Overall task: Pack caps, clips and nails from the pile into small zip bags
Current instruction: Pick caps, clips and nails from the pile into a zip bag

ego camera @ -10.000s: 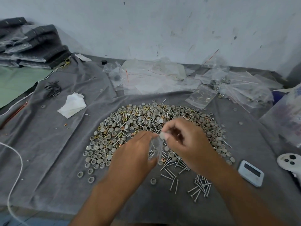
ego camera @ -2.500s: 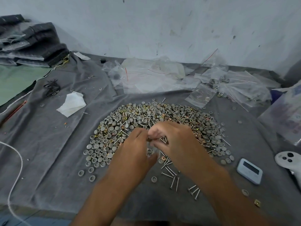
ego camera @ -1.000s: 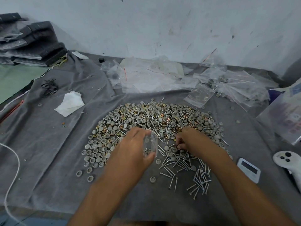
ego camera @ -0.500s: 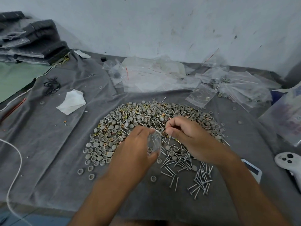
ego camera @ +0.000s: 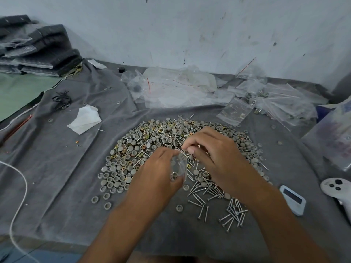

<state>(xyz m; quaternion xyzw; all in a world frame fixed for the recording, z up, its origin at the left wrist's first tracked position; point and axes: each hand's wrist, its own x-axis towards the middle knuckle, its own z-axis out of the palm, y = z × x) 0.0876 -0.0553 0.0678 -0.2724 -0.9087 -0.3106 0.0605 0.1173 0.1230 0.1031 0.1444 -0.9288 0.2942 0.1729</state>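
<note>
left hand (ego camera: 157,175) grips small clear zip bag (ego camera: 178,167) at frame centre | right hand (ego camera: 214,154) pinches thin steel nail (ego camera: 187,149) at its mouth | filled bags (ego camera: 283,103) upper right | large mixed pile of grey caps, brass clips, nails (ego camera: 152,141) left on grey-clothed surface (ego camera: 57,168)

A big pile (ego camera: 171,145) of small round grey caps, yellow metal clips and thin silver nails lies on the grey cloth. Loose nails (ego camera: 231,215) lie spread out at its near right side, and a few lone caps (ego camera: 95,199) sit at its near left. 1 small clear zip bag (ego camera: 178,168) stands upright over the pile with a cap inside. More zip bags (ego camera: 235,112) lie flat behind the pile.
</note>
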